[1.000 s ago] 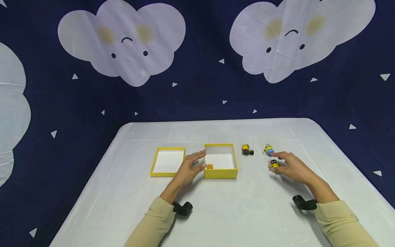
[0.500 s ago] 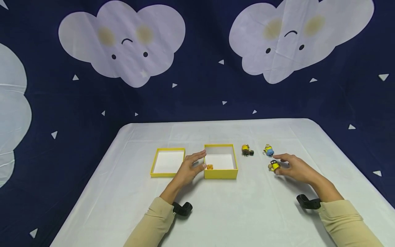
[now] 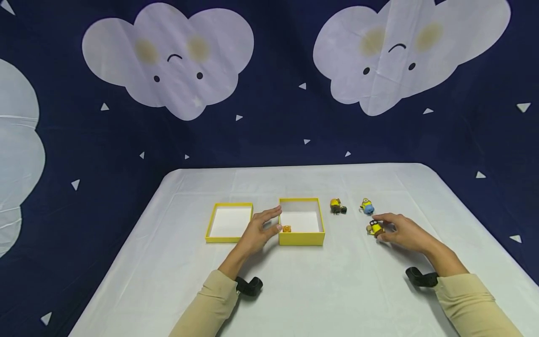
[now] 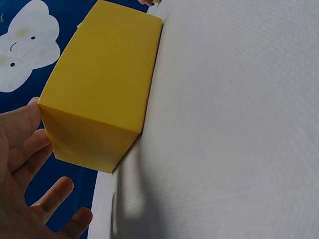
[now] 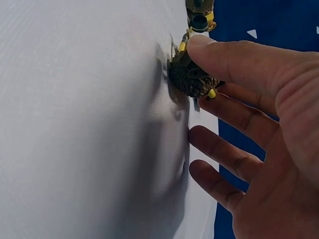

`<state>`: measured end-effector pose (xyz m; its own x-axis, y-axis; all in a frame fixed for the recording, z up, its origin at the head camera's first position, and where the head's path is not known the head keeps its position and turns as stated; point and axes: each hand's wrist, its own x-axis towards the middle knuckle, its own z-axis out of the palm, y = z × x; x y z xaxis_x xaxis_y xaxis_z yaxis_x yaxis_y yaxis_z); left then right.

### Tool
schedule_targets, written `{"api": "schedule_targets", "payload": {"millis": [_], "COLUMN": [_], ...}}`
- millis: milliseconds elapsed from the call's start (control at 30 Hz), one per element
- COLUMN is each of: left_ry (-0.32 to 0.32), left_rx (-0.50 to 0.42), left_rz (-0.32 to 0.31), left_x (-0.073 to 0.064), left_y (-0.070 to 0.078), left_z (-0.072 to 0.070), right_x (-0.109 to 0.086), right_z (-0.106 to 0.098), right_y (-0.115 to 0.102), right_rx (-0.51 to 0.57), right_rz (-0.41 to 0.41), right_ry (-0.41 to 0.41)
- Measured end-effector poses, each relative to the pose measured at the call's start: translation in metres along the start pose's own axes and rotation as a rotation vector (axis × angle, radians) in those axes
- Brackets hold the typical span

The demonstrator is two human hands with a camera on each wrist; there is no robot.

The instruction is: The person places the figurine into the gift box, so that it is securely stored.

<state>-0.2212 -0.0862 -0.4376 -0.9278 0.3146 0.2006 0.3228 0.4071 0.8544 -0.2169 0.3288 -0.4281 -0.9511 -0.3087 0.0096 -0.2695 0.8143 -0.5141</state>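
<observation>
Uneven pressure may tip the yellow, goggled toy figure [image 3: 376, 228] between parted fingers of the right hand [image 3: 405, 231], hold indeterminable; left hand [image 3: 253, 235], fingers extended, touches the yellow cardboard box [image 3: 301, 239].

Both sleeves [image 3: 471, 297] are plain beige and lightly creased; the cuffs [image 3: 225, 280] are broad bands in the same cloth; a black wrist camera [image 3: 249, 286], rounded and hooked in shape, sits at the edge of each.

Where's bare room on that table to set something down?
Bare cloth lies in front of the yellow box, between the sleeves, and left of the lid. Crowded: right of the box, around three figures and the right hand; between lid and box, by the left hand.
</observation>
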Motion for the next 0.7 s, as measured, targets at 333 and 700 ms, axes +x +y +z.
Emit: {"api": "schedule_targets", "payload": {"millis": [333,700], "left_ry": [-0.004,-0.004], "left_rx": [0.006,0.006], "left_rz": [-0.006,-0.005], "left_x": [-0.0012,-0.0001], "left_y": [-0.0004,-0.0013], "left_z": [0.0008,0.0012], "right_x": [0.0023,0.0036], "right_z": [0.0026,0.0035], "right_y": [0.0031,0.0047], "right_rx": [0.004,-0.007], "right_rz": [-0.018,-0.002], "right_ry": [0.002,0.014]}}
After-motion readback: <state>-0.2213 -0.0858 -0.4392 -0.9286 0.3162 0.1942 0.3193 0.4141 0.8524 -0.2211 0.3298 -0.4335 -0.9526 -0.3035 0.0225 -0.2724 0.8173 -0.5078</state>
